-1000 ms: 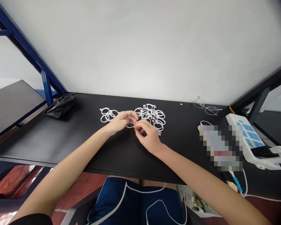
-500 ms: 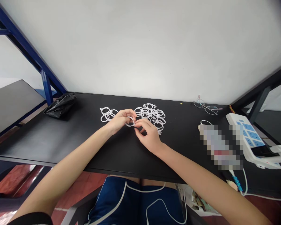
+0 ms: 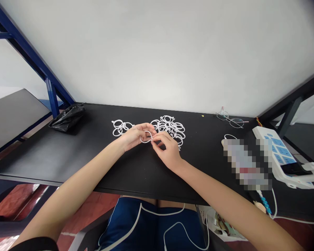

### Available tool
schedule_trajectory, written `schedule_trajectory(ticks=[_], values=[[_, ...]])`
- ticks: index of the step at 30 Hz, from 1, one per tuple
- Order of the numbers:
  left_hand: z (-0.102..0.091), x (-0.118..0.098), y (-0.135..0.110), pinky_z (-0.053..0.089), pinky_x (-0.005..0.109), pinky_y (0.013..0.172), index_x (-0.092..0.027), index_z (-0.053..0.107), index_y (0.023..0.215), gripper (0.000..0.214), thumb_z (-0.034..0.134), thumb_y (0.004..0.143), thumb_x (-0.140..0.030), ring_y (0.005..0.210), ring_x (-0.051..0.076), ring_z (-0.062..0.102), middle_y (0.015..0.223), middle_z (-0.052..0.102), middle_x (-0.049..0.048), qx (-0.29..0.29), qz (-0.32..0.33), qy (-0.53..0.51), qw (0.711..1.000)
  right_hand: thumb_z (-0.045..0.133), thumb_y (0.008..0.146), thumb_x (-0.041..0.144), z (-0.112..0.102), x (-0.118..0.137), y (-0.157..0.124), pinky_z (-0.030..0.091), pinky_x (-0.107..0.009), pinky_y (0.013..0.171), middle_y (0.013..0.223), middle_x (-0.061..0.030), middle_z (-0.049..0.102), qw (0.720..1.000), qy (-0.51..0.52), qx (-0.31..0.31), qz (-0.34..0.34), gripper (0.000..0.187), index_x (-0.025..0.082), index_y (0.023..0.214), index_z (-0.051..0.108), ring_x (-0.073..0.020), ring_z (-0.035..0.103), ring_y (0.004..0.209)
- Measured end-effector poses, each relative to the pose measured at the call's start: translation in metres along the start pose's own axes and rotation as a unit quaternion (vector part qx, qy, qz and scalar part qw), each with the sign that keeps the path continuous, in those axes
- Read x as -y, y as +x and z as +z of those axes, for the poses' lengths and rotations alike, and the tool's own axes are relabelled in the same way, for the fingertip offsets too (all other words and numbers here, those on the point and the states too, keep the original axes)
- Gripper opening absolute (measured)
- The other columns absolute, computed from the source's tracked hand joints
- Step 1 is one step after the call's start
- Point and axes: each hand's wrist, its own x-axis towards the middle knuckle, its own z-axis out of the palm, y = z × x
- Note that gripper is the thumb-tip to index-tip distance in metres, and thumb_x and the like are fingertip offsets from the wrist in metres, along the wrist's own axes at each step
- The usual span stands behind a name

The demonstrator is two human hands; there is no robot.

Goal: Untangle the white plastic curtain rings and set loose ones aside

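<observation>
A white curtain ring (image 3: 146, 142) with a small eyelet is held between my two hands just above the black table. My left hand (image 3: 133, 137) is closed around its far left side, thumb against the ring. At the eyelet, on the ring's right side, my right hand (image 3: 169, 150) pinches with thumb and fingertips. Several more rings lie in a heap (image 3: 170, 126) behind my right hand, which partly covers them. A smaller group of rings (image 3: 117, 135) rests to the left of my left hand.
The black table (image 3: 94, 118) meets a white wall. At its left lies a black plastic bag (image 3: 68, 118). On the right are eyeglasses (image 3: 237, 122), a blurred-out phone (image 3: 244, 164) on a cable and a white power strip (image 3: 276, 153).
The ring has tilted and now shows more of its round outline. My left fingers have loosened a little, and my right fingertips still pinch the eyelet.
</observation>
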Motion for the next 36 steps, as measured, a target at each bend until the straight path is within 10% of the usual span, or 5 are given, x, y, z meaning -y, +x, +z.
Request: schedule_trajectory(ticks=[10,18,24,36], values=[[0.013,0.003,-0.003,0.048,0.024,0.071,-0.015,0.060,0.088,0.020,0.052,0.071,-0.010,0.072,0.011,0.060,0.079,0.065,0.0006,-0.040,0.086,0.110,0.989,0.054,0.086,0.012,-0.001,0.002,0.001,0.055,-0.023,0.052,0.077,-0.0014,0.059,0.999,0.007,-0.033,0.012,0.013,0.021,0.078,0.059,-0.0129,0.060,0.068],[0.026,0.012,-0.013,0.045,0.025,0.071,-0.017,0.057,0.094,0.013,0.054,0.088,-0.029,0.072,0.013,0.057,0.080,0.061,0.0003,-0.140,0.270,0.381,0.873,0.061,0.083,0.015,-0.004,0.010,0.004,0.048,-0.026,0.049,0.082,-0.0017,0.066,0.993,0.023,-0.111,0.029,0.012,0.021,0.072,0.060,-0.0084,0.050,0.049],[0.025,0.015,-0.017,0.045,0.025,0.068,-0.019,0.049,0.112,0.033,0.062,0.087,-0.035,0.067,0.012,0.057,0.081,0.061,0.0001,-0.054,0.317,0.368,0.872,0.064,0.083,0.017,-0.005,0.016,0.002,0.048,-0.028,0.051,0.086,-0.0024,0.067,0.990,0.043,-0.130,0.034,0.010,0.022,0.075,0.060,-0.0082,0.050,0.049],[0.017,0.014,-0.017,0.045,0.025,0.059,-0.018,0.052,0.095,0.032,0.052,0.090,-0.050,0.058,0.013,0.057,0.069,0.059,-0.0004,-0.062,0.316,0.346,0.881,0.062,0.087,0.022,-0.002,0.016,-0.001,0.046,-0.025,0.048,0.087,-0.0012,0.066,0.993,0.065,-0.082,0.048,0.007,0.022,0.093,0.058,-0.0068,0.052,0.047]])
